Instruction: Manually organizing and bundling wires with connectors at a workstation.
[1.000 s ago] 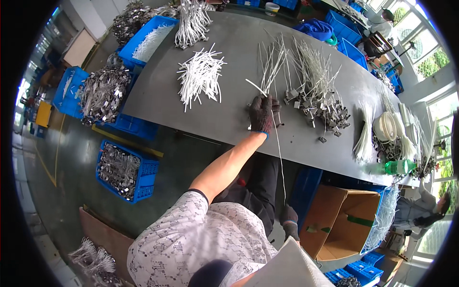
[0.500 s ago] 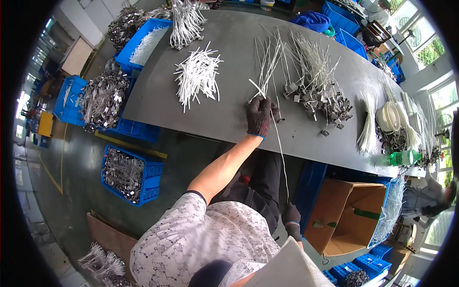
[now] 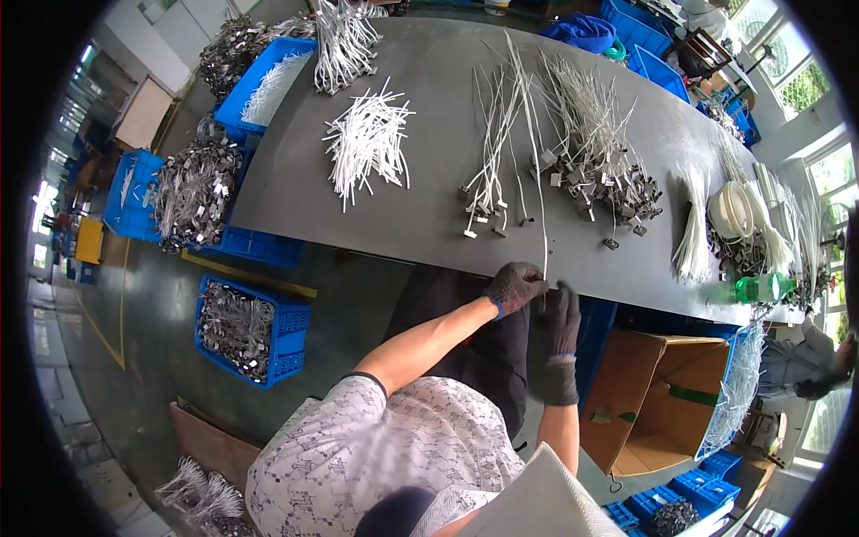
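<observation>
At the table's front edge, my left hand [image 3: 516, 288], in a dark knitted glove, is closed with its fingertips pinching the near end of a long pale wire [image 3: 537, 179]. That wire runs away from me across the grey table. My right hand [image 3: 564, 324], gloved alike, is just right of the wire's end; motion smears its fingers. Ahead of my hands lies a small group of thin wires [image 3: 492, 170] with little metal clips at their near ends. Right of it spreads a larger pile of such clipped wires [image 3: 595, 143]. Short white tubes [image 3: 369, 143] lie heaped to the left.
The grey table [image 3: 429, 107] also carries a white wire bundle [image 3: 693, 228], a white round container [image 3: 731, 213] and a green bottle [image 3: 763, 288] at right. Below stands an open cardboard box [image 3: 658, 403]. Blue crates [image 3: 291, 345] of clipped wires are at left. Another person [image 3: 801, 362] is at far right.
My left hand has moved from the small wire group back to the table edge. My right hand has risen from beside my lap to meet it. The long wire now stretches away over the table.
</observation>
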The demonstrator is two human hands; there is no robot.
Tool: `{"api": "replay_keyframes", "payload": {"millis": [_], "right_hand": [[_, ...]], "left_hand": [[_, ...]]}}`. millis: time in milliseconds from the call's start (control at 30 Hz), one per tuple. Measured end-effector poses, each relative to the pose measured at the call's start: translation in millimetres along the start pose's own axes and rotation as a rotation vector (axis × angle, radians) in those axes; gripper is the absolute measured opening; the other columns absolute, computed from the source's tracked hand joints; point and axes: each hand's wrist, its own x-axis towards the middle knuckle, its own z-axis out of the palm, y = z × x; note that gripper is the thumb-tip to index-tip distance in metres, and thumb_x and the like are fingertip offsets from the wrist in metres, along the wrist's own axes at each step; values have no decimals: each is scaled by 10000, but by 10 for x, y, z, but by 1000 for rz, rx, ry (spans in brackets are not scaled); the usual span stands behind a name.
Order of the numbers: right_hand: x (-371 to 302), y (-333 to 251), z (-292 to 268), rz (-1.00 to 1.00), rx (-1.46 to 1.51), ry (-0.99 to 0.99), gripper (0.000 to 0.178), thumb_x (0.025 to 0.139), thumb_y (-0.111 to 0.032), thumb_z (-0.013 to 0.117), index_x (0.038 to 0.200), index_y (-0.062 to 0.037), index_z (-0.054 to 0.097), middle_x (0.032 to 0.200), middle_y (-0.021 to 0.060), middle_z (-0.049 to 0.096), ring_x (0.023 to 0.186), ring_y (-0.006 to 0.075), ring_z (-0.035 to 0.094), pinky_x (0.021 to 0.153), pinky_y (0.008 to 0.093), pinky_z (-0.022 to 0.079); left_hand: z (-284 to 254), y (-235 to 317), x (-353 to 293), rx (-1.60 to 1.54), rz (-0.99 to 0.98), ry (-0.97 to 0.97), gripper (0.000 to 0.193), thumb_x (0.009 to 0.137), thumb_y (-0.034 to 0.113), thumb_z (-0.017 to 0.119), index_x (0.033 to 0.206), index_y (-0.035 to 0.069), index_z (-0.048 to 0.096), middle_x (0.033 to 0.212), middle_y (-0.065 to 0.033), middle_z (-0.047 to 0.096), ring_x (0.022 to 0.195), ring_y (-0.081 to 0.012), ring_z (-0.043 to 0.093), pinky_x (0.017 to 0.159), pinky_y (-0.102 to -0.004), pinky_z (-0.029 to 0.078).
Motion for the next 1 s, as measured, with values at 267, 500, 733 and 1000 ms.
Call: {"api": "replay_keyframes", "payload": {"millis": [267, 500, 733, 1000], "right_hand": [[847, -418, 268, 496, 791, -72, 507, 1077, -334, 527, 1477, -46, 414, 1218, 144, 662, 824, 211, 691, 627, 324, 544], [1263, 417, -79, 365, -370, 262, 582, 977, -302, 639, 1487, -80, 468, 1299, 232, 638, 1191, 468, 612, 1013, 482, 502], [1532, 1040, -252, 661, -644, 102, 515, 912, -473, 660, 1270, -105, 620, 1187, 244, 646, 1103, 461, 635, 954, 524, 506], [963, 1348, -274, 975, 523, 29, 257, 878, -203, 686, 1074, -38, 671, 871, 104, 670, 905, 242, 655, 762, 387, 556]], "left_hand": [[-548, 167, 334, -72, -111, -76, 263, 885, 261, 752, 912, 0, 768, 826, -68, 752, 722, -110, 667, 684, -286, 540], [-1868, -101, 757, 480, -212, 244, 398, 884, 419, 640, 993, 53, 755, 891, -200, 738, 783, -313, 726, 729, -437, 567], [-2853, -658, 931, 1017, -574, 614, 310, 892, 319, 649, 1093, 104, 746, 1130, -171, 743, 1023, -376, 730, 840, -504, 594], [-2983, -1046, 1052, 934, -586, 483, 287, 858, 301, 663, 955, 52, 770, 995, -168, 765, 936, -335, 755, 757, -454, 599]]}}
